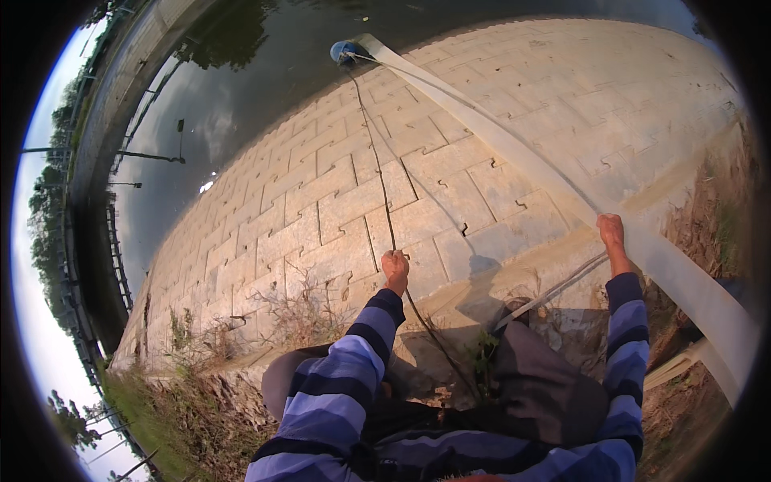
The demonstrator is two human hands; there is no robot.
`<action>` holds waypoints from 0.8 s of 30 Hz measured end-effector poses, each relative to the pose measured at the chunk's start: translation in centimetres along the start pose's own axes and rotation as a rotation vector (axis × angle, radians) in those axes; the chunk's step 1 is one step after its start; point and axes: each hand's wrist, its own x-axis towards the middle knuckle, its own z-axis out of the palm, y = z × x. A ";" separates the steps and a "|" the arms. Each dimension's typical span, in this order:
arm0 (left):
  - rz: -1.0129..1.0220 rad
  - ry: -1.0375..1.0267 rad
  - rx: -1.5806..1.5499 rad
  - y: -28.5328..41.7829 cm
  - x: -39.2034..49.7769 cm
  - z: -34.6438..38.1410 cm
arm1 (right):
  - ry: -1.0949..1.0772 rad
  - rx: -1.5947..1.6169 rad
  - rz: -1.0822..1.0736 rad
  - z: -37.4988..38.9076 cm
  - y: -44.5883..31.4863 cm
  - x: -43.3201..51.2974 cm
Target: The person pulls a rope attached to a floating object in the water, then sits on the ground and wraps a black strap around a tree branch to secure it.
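Observation:
My left hand (395, 272) is closed around a thin dark cable (377, 159). That cable runs up the slope to a blue rounded object (341, 50), perhaps a pump or float, at the water's edge. In my right hand (612, 234) is a rope (560, 284), gripped beside a wide, flat, pale lay-flat hose (506, 144). From the blue object the rope stretches along the hose to my fist, and its slack end drops towards my right foot. The hose reaches from the waterline past my right arm and bends at the lower right.
A slope of interlocking concrete blocks (325, 199) descends to dark water (229, 114). Dry weeds (295, 307) grow along its top edge beside my knees. Rough soil and grass (193, 416) lie at the lower left. Railings and trees (51, 223) line the far left.

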 end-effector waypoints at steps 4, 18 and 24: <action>0.068 0.026 -0.065 -1.4 0.5 -0.6 | 0.007 -0.097 0.089 1.7 3.6 0.5; 0.092 -0.071 -0.178 -9.6 2.5 -1.4 | -0.076 -0.048 0.212 4.4 3.9 -2.5; 0.105 -0.076 -0.263 -6.1 0.4 -3.7 | -0.104 -0.114 0.216 4.9 1.6 -2.8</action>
